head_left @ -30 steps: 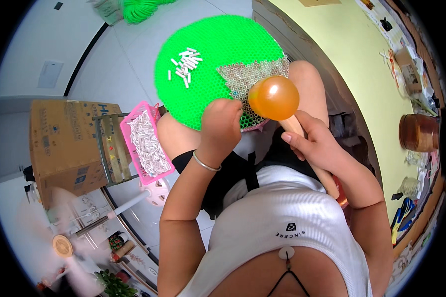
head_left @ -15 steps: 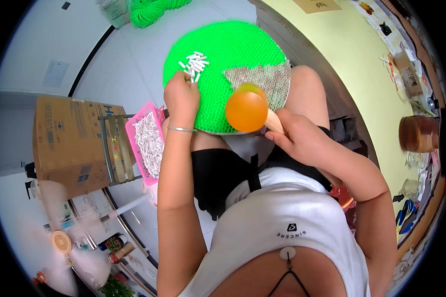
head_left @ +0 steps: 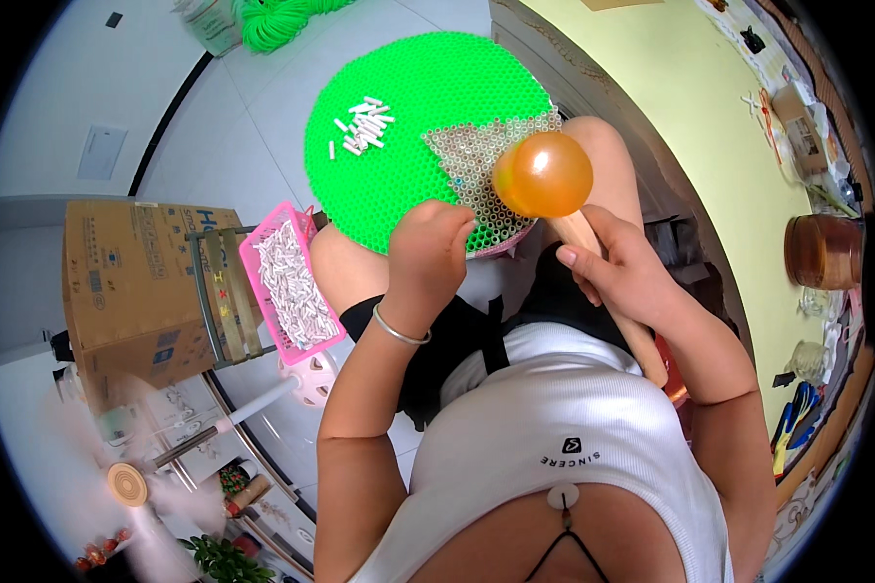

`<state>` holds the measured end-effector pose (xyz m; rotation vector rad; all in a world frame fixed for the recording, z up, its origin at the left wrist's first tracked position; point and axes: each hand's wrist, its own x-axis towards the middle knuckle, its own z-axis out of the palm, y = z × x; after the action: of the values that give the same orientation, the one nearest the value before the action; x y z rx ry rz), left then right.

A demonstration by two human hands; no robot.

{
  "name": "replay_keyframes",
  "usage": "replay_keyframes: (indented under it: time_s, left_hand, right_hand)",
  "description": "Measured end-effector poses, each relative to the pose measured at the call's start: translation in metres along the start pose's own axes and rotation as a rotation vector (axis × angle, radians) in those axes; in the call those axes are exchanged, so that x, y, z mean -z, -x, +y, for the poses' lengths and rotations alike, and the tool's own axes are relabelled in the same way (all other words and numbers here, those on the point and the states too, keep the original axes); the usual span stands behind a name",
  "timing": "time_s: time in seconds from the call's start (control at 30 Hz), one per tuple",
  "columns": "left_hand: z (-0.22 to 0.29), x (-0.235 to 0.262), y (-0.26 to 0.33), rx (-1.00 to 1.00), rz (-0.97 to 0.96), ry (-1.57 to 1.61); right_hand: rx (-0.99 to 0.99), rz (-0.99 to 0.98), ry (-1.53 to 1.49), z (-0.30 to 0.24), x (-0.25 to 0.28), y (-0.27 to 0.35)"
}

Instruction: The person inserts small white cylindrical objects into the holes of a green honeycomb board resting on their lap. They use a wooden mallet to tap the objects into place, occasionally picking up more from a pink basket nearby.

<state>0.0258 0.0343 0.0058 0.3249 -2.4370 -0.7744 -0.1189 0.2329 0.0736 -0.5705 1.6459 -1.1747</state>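
Note:
A round bright-green board [head_left: 379, 185] with a honeycomb of small holes rests on my lap. On its right part, a wedge of holes [head_left: 467, 151] is filled with small pale tubes. My left hand [head_left: 428, 253] is closed in a pinch at the board's near edge, beside that wedge. A bit of a small white tube shows at its fingertips. My right hand [head_left: 632, 267] grips the wooden handle of a mallet [head_left: 542, 175], whose amber, see-through head is over the wedge's right side. Loose white tubes [head_left: 367, 126] lie in a small heap on the board's upper left.
A pink basket [head_left: 292, 287] full of white tubes stands at the left, beside a cardboard box [head_left: 141, 291]. Below them a fan [head_left: 128, 484] is spinning. Green cord [head_left: 282, 24] lies on the floor beyond. A pale yellow table [head_left: 719, 204] runs along the right, with jars.
My left hand has moved from the loose tubes right and nearer, to the board's near edge. The mallet has shifted right, and its handle shows more. The board has shifted slightly left.

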Motion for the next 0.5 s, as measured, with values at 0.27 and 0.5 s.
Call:
replay_keyframes:
  time_s: [0.27, 0.5]
  left_hand:
    - [0.004, 0.006, -0.013, -0.07, -0.212, -0.14]
    - [-0.065, 0.037, -0.046, 0.176, 0.169, -0.394]
  right_hand:
    - [0.007, -0.049, 0.013, 0.004, -0.002, 0.001]
    - [0.373, -0.019, 0.321, -0.013, -0.011, 0.003]
